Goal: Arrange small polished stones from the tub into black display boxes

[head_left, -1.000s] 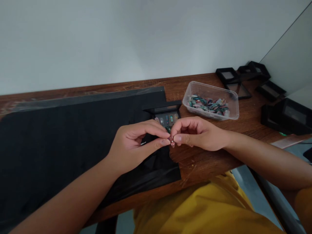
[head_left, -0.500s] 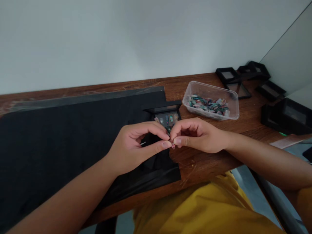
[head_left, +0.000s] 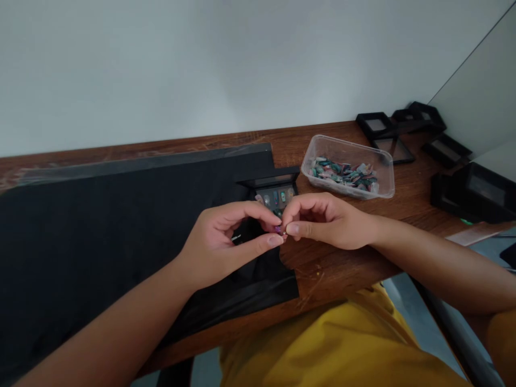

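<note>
Both hands meet over the front of a small black case. The right hand point(head_left: 328, 220) pinches a tiny purple and pink press-on nail point(head_left: 278, 229) between thumb and index finger. From the other side, my left hand point(head_left: 228, 239) has its thumb and index fingertips around the same nail, a little apart from each other. Fingers cover part of the nail. Behind the hands, the lid of the black case point(head_left: 268, 180) stands up, and a row of decorated press-on nails point(head_left: 276, 196) lies inside; its front part is hidden.
A clear plastic tub point(head_left: 387, 174) holding many loose press-on nails stands to the right. Black windowed boxes point(head_left: 377, 125) and further black boxes point(head_left: 484, 188) sit at the right end of the wooden table point(head_left: 322, 269). A black mat point(head_left: 100, 226) covers the left side, against a pale wall.
My left thumb and index fingertips have parted slightly, so more of the purple nail shows between them. The right hand keeps its pinch, and the case and tub stay put.
</note>
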Demonstrator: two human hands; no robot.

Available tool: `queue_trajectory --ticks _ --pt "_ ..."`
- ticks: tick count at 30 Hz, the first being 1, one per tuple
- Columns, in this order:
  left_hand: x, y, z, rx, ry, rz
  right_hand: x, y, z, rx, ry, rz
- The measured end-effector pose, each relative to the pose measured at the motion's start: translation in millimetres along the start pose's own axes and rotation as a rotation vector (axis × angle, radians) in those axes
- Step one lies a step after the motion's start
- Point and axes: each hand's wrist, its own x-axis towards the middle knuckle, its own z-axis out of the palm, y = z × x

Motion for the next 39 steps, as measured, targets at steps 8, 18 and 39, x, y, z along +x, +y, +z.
queue_trajectory --ticks 8,18,39 --pt "3.5 -0.6 1.9 -0.118 -0.057 -0.044 2.9 0.7 -3.0 0.097 0.055 0.008" --pt "3.9 11.2 3.5 -0.159 -0.011 -0.282 5.1 0.7 -1.6 0.138 0.092 0.048" --pt "3.0 11.2 2.4 -0.014 0.095 -0.194 -6.9 6.8 6.8 -0.748 0.296 -0.336"
